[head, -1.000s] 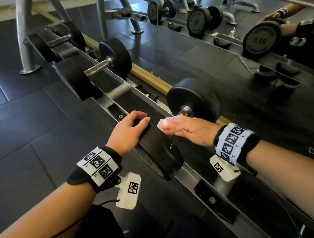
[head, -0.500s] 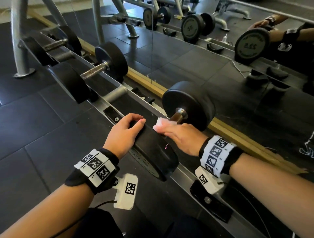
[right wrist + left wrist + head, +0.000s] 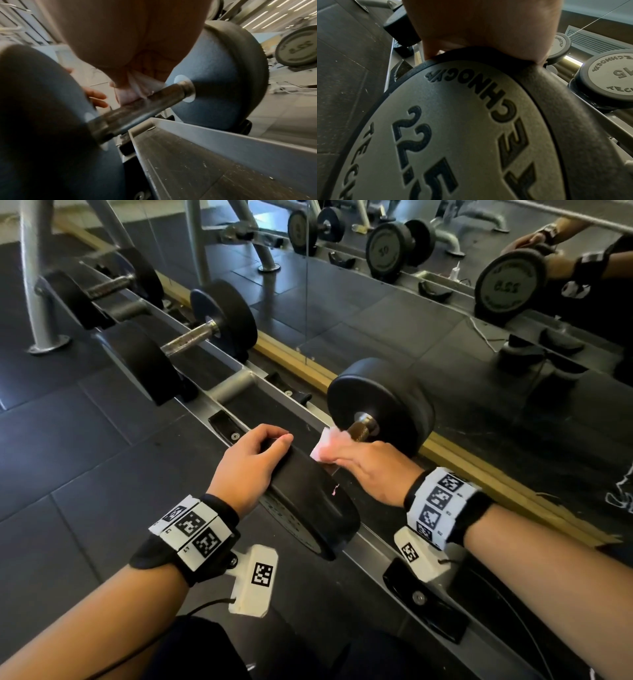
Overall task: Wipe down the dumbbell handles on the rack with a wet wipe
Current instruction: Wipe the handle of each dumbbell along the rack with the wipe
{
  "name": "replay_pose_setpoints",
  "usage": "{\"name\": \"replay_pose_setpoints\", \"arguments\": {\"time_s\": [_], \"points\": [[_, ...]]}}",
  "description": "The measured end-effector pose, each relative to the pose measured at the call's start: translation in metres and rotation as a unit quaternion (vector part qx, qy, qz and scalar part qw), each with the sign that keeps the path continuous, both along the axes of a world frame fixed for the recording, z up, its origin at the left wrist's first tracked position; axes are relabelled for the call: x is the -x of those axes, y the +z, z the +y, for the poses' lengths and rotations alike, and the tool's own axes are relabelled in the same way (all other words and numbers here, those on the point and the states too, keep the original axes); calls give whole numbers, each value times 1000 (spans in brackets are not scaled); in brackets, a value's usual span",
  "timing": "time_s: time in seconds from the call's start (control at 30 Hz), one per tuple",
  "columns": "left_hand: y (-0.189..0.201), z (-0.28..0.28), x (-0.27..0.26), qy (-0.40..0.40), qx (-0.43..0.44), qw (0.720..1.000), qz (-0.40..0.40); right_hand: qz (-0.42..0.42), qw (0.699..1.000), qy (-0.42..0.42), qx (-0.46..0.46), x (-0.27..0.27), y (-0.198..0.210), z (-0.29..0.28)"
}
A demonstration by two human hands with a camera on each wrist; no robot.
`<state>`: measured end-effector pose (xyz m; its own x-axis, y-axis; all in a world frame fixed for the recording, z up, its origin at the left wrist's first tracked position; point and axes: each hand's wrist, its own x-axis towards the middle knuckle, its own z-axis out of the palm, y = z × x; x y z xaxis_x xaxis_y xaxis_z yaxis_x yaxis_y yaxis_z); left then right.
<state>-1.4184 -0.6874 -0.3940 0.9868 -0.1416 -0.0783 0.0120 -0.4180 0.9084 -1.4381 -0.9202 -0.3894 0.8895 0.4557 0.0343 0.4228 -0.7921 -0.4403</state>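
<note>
Wiping was under way on the nearest dumbbell (image 3: 342, 460), which lay across the rack (image 3: 373, 542). The right hand (image 3: 370, 470) pinched a crumpled wet wipe (image 3: 327, 445) and pressed it on top of the metal handle (image 3: 137, 108), just below its fingers. The left hand (image 3: 250, 463) curled over the near weight, apparently steadying it. The handle's long axis ran away from the person, its far end pointing toward the mirror. Likely next: stroking the wipe along the bar's length and round its underside.
</note>
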Motion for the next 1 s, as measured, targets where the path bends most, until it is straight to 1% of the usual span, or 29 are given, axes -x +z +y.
{"name": "replay_pose_setpoints", "arguments": {"time_s": [0.07, 0.13, 0.2, 0.23, 0.27, 0.3, 0.37, 0.4, 0.43, 0.47, 0.5, 0.53, 0.57, 0.63, 0.67, 0.73, 0.83, 0.9, 0.93, 1.0], "points": [[1, -1, 1, -4, -6, 1000, 1, 36, 999, 28, 25, 0, 5, 2], [2, 0, 1, -5, -6, 1000, 4, 46, 998, 26, 23, -12, 13, -1], [3, -1, 1, -6, -7, 1000, 5, 48, 996, -56, -55, -25, 24, -9], [3, -1, 1, -6, -7, 1000, 4, 29, 992, -87, -86, -30, 27, -13], [3, -1, 1, -6, -6, 1000, 3, -5, 992, -91, -88, -31, 27, -16], [3, -1, 1, -5, -7, 1000, 2, -45, 995, -74, -56, -28, 25, -16], [2, -1, 1, -3, -9, 1000, -2, -104, 993, -11, 51, -17, 11, -13], [2, -1, 1, -2, -9, 1000, -2, -92, 994, 6, 64, -11, 1, -11], [2, -1, 0, -3, -10, 1000, -1, -59, 997, 12, 49, -6, -7, -9], [2, -1, 0, -3, -9, 1000, 1, -11, 1000, -2, 9, -1, -12, -8], [2, -1, 1, -3, -7, 1000, 3, 45, 997, -30, -49, 2, -16, -8], [2, -1, 1, -2, -6, 1000, 2, 93, 990, -56, -87, 5, -17, -9], [2, -1, 1, -1, -7, 1000, 1, 112, 987, -64, -94, 7, -17, -10], [2, -2, 1, -1, -11, 1000, 0, 101, 993, -39, -52, 10, -10, -12], [3, -2, 1, -2, -12, 1000, 1, 102, 993, -29, -57, 10, -6, -12], [3, -1, 1, -2, -9, 1000, 5, 133, 983, -45, -121, 10, 5, -16], [2, -1, 1, -5, -4, 1000, 8, 144, 956, -148, -210, 8, 14, -23], [1, 0, 1, -1, -2, 1000, 2, 133, 935, -219, -246, 7, 16, -27], [0, 0, 0, 3, -2, 1000, -4, 127, 930, -240, -249, 7, 16, -28], [0, -1, 0, 6, -4, 1000, -6, 139, 917, -258, -270, 7, 13, -30]]}}
